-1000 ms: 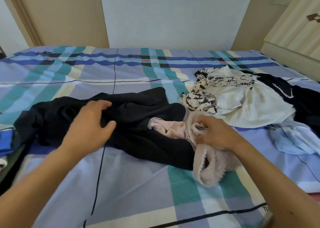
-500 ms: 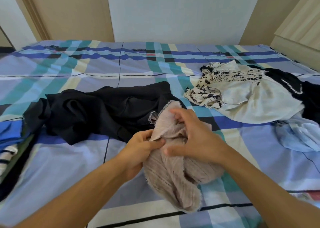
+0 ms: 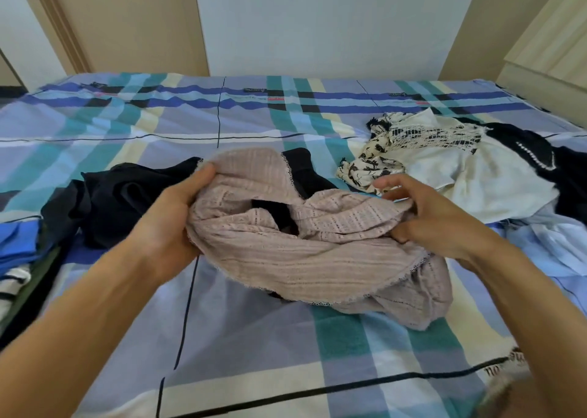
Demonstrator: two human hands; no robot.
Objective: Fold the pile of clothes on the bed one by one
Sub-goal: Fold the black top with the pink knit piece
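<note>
across the whole lower view spreads a bed [image 3: 104, 132] under a plaid sheet of lavender, teal, cream and dark blue, crossed by thin black lines. behind it stand a pale blue-grey wall [image 3: 317, 20], beige panels on either side and a light wooden cabinet [image 3: 546, 46] at far right. small dark labels sit along the far blue stripe and black lettering shows at the near right edge, all too blurred to read.

near the middle, a pink knit top [image 3: 301, 243] is bunched up between both hands, its lower part resting on the sheet. left hand [image 3: 165, 224] grips its left side, thumb on top and fingers closed underneath. right hand [image 3: 435, 217] touches its right side with the fingers spread loosely and half curled, the thumb pressed to the fabric. a black garment [image 3: 120, 201] lies just behind, partly under the top. at far right sits the pile of clothes [image 3: 460, 176], cream, printed, black and light blue. folded clothes [image 3: 16, 252] show at the left edge.
</note>
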